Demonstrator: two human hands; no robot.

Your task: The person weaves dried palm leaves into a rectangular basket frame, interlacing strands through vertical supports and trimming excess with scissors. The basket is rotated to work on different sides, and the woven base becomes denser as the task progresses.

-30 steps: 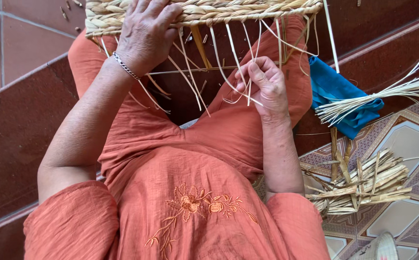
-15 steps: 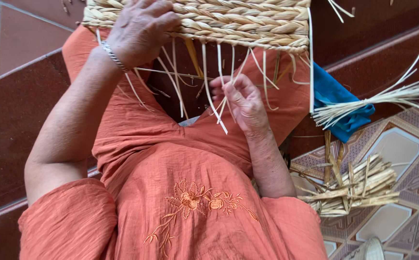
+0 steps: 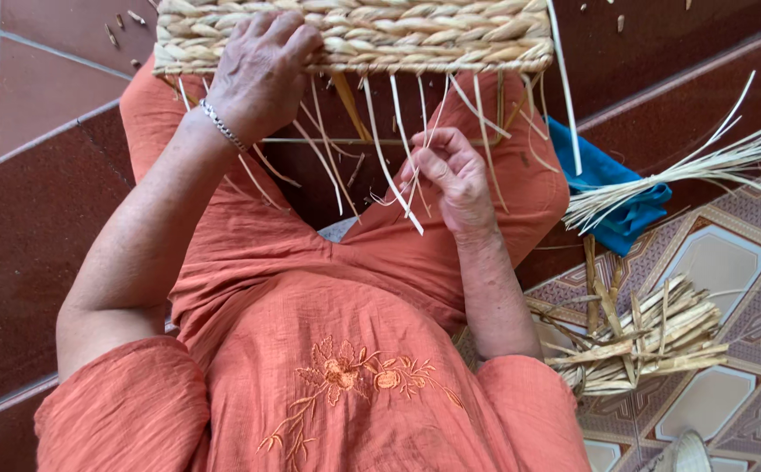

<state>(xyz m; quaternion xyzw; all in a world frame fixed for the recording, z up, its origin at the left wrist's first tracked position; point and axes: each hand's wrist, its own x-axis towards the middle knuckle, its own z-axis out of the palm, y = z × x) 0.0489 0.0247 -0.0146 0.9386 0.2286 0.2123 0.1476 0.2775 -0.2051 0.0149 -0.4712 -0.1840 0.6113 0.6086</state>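
Straw weave: the woven basket panel (image 3: 354,35) rests across the knees, long axis left to right.
Left hand (image 3: 262,70): fingers spread flat on its edge.
Right hand (image 3: 455,179): just below, fingers pinching loose strands (image 3: 393,149) hanging down.

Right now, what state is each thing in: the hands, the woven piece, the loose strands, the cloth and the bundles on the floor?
Left hand: pressed flat on the woven panel's edge.
Right hand: fingers curled, pinching loose strands.
Woven panel: unfinished, lying across the knees.
Loose strands: unwoven, hanging from the panel.
Blue cloth: crumpled on the floor.
Pale straw bundle: lying across the cloth.
Coarse bundle: piled loosely on tiles.
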